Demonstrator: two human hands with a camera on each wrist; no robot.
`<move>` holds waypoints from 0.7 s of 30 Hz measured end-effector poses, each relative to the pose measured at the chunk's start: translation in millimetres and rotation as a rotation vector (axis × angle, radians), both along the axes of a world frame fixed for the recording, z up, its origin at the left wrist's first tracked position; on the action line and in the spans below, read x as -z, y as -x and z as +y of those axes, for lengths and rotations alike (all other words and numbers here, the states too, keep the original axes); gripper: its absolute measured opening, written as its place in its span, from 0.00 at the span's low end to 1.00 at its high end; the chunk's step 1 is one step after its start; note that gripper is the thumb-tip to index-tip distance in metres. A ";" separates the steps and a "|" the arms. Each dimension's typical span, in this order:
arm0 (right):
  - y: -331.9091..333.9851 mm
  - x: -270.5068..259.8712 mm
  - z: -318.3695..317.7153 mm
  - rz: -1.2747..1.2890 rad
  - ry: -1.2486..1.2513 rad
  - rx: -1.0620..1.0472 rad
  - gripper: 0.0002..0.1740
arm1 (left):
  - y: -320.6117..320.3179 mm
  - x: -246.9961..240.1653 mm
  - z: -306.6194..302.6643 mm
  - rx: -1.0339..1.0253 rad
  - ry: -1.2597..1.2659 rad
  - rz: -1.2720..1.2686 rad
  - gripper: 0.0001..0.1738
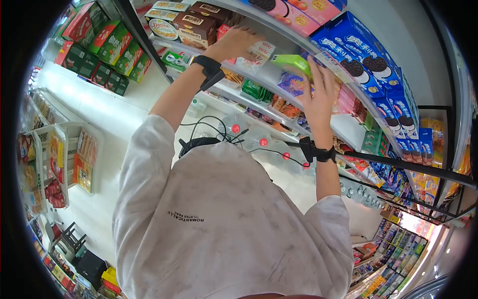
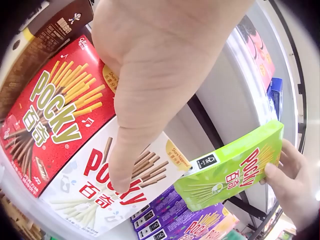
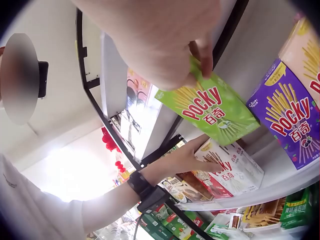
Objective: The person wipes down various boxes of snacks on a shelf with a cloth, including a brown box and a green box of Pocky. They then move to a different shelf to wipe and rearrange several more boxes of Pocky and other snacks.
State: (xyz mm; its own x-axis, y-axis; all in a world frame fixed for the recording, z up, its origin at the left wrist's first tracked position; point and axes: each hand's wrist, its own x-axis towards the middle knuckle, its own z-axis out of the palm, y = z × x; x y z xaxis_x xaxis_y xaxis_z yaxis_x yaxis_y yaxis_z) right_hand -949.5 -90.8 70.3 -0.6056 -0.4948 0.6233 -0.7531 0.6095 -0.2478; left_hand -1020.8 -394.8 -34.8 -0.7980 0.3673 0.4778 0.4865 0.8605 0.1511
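Note:
My left hand (image 1: 236,46) lies over a white Pocky box (image 2: 95,180) on the shelf, its thumb across the printed front; in the right wrist view the left hand (image 3: 187,159) has the box between thumb and fingers. A red Pocky box (image 2: 60,105) stands beside it. My right hand (image 1: 318,94) pinches a green Pocky box (image 1: 293,64) by one end, tilted above the shelf. In the left wrist view the green box (image 2: 232,170) is just right of the white one. Purple Pocky boxes (image 3: 290,115) stand nearby; some of the right fingers are hidden.
Blue cookie boxes (image 1: 348,55) line the shelf above. Brown boxes (image 1: 195,27) stand left of the Pocky. Green snack packs (image 1: 256,90) fill the shelf below, and large bottles (image 1: 259,137) stand on the floor. The shelf edge (image 3: 280,187) runs beneath the boxes.

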 end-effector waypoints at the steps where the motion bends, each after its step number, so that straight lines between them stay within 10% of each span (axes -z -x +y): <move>1: 2.9 1.7 -2.9 -0.011 -0.004 -0.003 0.27 | 2.2 0.4 -1.1 -0.005 0.013 0.005 0.46; 21: 63.9 41.7 -18.0 -0.139 -0.289 -0.037 0.19 | -0.5 -3.0 0.3 0.013 0.018 -0.044 0.45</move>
